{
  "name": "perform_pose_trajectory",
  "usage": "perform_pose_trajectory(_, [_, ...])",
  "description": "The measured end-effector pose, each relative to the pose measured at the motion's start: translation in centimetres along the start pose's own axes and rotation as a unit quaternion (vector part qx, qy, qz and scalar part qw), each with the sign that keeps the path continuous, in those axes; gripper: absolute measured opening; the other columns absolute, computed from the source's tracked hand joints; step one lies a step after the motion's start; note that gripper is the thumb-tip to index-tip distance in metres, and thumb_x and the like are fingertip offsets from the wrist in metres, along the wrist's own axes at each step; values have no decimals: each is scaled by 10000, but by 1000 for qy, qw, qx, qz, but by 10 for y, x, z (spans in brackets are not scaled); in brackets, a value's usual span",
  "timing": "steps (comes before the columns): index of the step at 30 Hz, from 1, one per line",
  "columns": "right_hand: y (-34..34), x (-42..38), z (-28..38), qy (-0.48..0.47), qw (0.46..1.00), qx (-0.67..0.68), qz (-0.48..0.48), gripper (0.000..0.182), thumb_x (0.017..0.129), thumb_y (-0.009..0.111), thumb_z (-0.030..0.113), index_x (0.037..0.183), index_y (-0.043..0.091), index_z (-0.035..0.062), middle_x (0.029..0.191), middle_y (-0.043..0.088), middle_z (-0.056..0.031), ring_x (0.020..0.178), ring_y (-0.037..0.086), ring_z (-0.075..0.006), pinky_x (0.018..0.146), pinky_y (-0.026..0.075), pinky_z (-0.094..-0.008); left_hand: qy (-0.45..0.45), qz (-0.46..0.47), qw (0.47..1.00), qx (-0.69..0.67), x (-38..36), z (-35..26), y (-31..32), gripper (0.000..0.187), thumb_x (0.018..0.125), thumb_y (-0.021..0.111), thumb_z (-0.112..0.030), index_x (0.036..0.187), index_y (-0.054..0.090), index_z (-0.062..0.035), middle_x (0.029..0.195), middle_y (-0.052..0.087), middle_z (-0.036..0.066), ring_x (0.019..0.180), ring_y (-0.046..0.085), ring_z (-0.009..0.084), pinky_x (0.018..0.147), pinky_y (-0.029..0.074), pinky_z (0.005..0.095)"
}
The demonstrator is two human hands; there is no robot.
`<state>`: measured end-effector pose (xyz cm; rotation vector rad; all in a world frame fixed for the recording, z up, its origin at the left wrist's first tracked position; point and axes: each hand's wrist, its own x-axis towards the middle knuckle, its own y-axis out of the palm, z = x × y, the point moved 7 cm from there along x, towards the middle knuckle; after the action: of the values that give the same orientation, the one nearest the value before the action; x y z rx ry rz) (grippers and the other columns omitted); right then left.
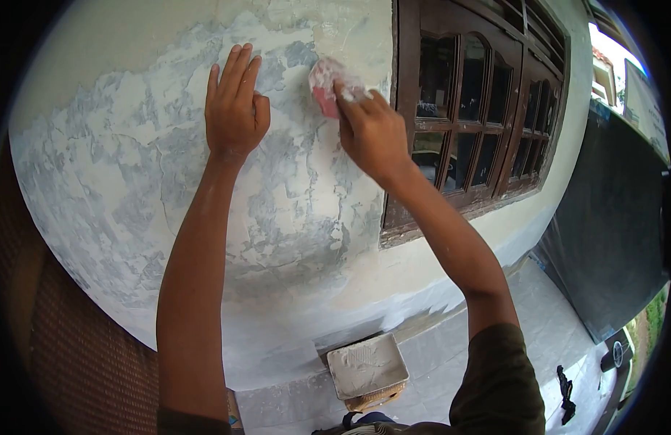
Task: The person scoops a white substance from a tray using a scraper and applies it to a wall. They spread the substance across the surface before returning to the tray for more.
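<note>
My left hand [235, 109] lies against the patchy white and grey wall [277, 196], its fingers stretched upward and nothing in it. To its right, my right hand [375, 134] grips a red putty spreader [324, 100] smeared with white paste. The spreader is up against the wall, just left of the window frame. My fingers hide part of it. Below, near my body, a paint tray [368, 366] holds white paste, with some spread over its ribbed part.
A brown wooden window [473, 101] with glass panes is set in the wall at right. Woven matting [89, 326] stands at left. On the grey tiled floor [441, 370] are a black crumpled item [566, 395] and a dark bucket [611, 357]. A large dark panel [615, 225] stands at far right.
</note>
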<state>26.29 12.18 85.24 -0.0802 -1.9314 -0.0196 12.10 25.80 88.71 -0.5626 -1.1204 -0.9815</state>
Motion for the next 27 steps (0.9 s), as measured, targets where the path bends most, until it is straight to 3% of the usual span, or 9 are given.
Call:
perform_pose_trajectory(6, [4,54,-63,44,990,-98,-92,212,782,635,13,985,697,8,804,660,-128,813,645,-307,614,566,-404,6,-5,1000,4,-1,0,1,512,838,459,-10,1327,611,-28,1485,535,119,1441,432,270,1192,290,533])
perform_pose_trajectory(9, [30,33,-42,18,996,-85,16,145,741,619,-6,879,663,5,812,670,-146,868,664,-317,657,583,-404,5,-5,1000,1,-1,-1,0,517,837,455,-6,1329,610,-29,1485,535,118,1441,432,269,1193,290,533])
perform_pose_trajectory(10, [33,20,-26,8,996,-71,50,172,731,626,-7,897,669,-15,819,671,-155,883,667,-325,662,585,-403,1,-3,1000,-3,0,-1,0,520,836,452,-2,1330,609,-29,1486,534,118,1442,431,269,1193,289,532])
perform_pose_trajectory(11, [29,4,-7,-42,996,-76,26,428,776,657,1,1202,653,-41,830,659,-140,859,664,-308,666,579,-390,1,-5,1000,-3,0,-1,0,520,836,452,-2,1330,609,-29,1486,534,118,1442,431,269,1193,289,532])
perform_pose_trajectory(13, [24,-22,20,-46,996,4,78,510,754,673,-17,1263,644,-23,878,657,-117,857,647,-296,684,573,-384,-2,5,1000,4,-1,1,1,519,840,438,-2,1329,609,-25,1488,531,118,1444,427,270,1196,284,528])
perform_pose_trajectory(15, [7,-16,25,-42,998,38,36,499,763,681,-24,1261,656,-7,845,647,-116,821,641,-295,662,561,-388,-2,5,1000,10,-1,2,2,517,843,429,-5,1328,609,-24,1489,530,117,1444,426,270,1198,281,526])
perform_pose_trajectory(19, [-7,36,-23,21,997,-39,-65,216,771,662,9,983,705,25,799,656,-103,797,647,-284,603,560,-382,-4,6,1000,9,-1,1,2,513,851,411,-14,1323,611,-20,1494,525,115,1447,422,270,1203,273,521])
perform_pose_trajectory(21, [3,55,-44,25,994,-72,-75,380,825,648,27,1202,690,43,811,654,-113,799,641,-290,639,554,-398,-4,6,1000,10,-1,2,3,513,850,411,-13,1322,613,-21,1497,522,112,1448,420,267,1204,272,520])
perform_pose_trajectory(27, [38,17,-7,-47,996,-72,39,398,783,656,8,1180,669,-17,813,653,-135,851,655,-307,679,572,-400,-2,8,1000,24,0,2,1,469,861,449,-37,1292,635,-21,1478,546,115,1437,439,253,1197,297,513])
